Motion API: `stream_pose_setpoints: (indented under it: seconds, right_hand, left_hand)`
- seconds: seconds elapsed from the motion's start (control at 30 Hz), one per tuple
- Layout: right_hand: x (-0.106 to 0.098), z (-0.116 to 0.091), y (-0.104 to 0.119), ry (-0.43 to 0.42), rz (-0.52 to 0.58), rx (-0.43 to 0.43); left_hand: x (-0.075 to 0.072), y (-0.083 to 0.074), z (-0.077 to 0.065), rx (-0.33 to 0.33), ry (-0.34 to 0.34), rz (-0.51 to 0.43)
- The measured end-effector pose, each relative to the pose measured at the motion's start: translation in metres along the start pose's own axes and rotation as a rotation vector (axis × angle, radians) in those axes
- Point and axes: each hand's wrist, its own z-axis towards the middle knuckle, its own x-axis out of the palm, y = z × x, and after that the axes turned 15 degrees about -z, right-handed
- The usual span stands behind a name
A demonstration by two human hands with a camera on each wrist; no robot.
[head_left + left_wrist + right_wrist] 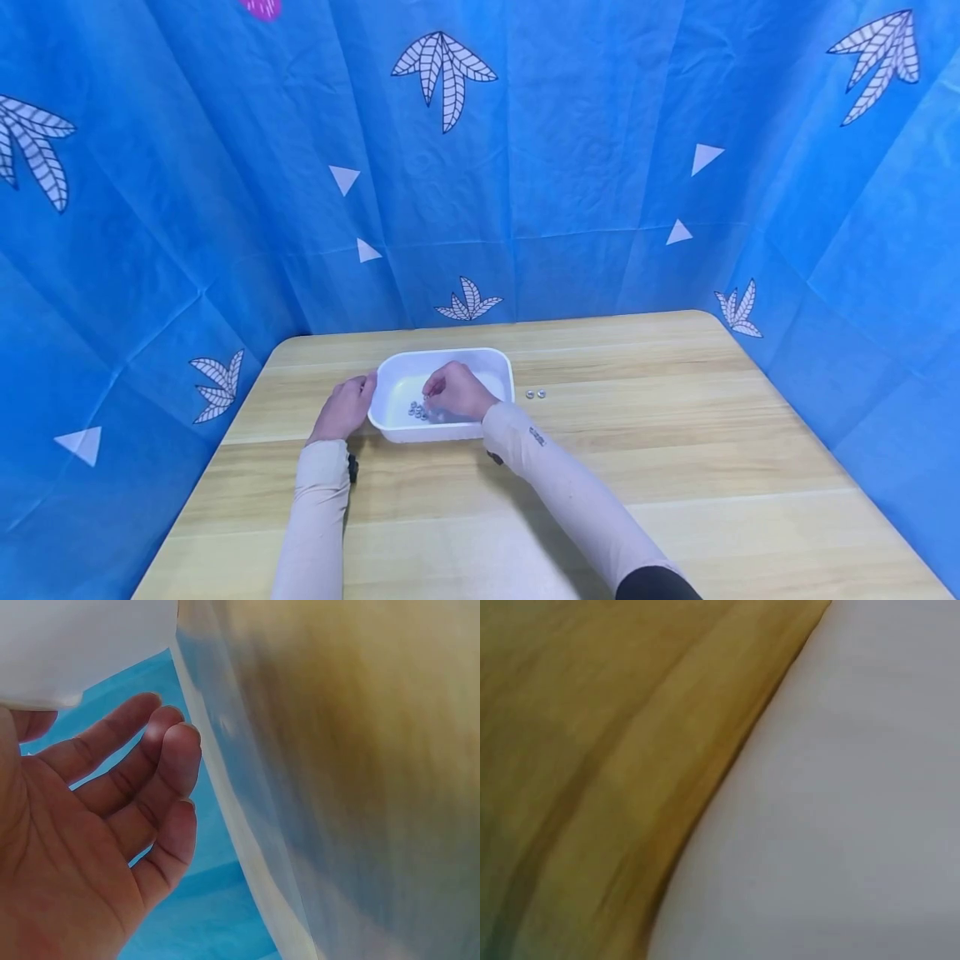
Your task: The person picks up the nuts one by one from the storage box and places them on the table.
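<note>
A white rectangular tray (438,434) stands on the table, with several small silver nuts (417,412) lying together in its front left part. My right hand (459,392) reaches into the tray over the near rim, thumb and fingers curled in a pinch with a small silvery nut at the fingertips. In the right wrist view the tray's white outer wall (817,802) fills the right side and the hand is out of sight. At the tray's left end, my left hand (347,407) touches the rim with its thumb; its fingers (120,780) extend loosely below the tray in the left wrist view.
Two more small silver nuts (536,394) lie side by side on the wooden table (675,433), just right of the tray. A blue patterned curtain (555,167) hangs behind the table and along both sides.
</note>
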Motion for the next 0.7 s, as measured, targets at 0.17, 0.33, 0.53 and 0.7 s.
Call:
stream_pose_setpoints:
  seconds: [0.17,0.33,0.53,0.7]
  right_hand:
    - [-0.006,-0.003,0.0034,-0.005,0.034,-0.002]
    - [-0.0078,-0.0046,0.0036,-0.01,0.065,-0.012]
    - [-0.0056,-0.0049,0.0011,-0.012,0.106,0.008]
    - [-0.0055,-0.0059,0.0006,-0.017,0.119,0.015]
  left_hand:
    - [-0.0001,-0.0039,0.0014,0.036,-0.01,0.007]
    - [-0.0008,-0.0076,0.0,0.076,-0.022,0.024]
    - [-0.0003,-0.0043,-0.0008,0.073,-0.022,0.034]
    - [-0.0007,0.0006,0.0005,0.079,-0.029,0.051]
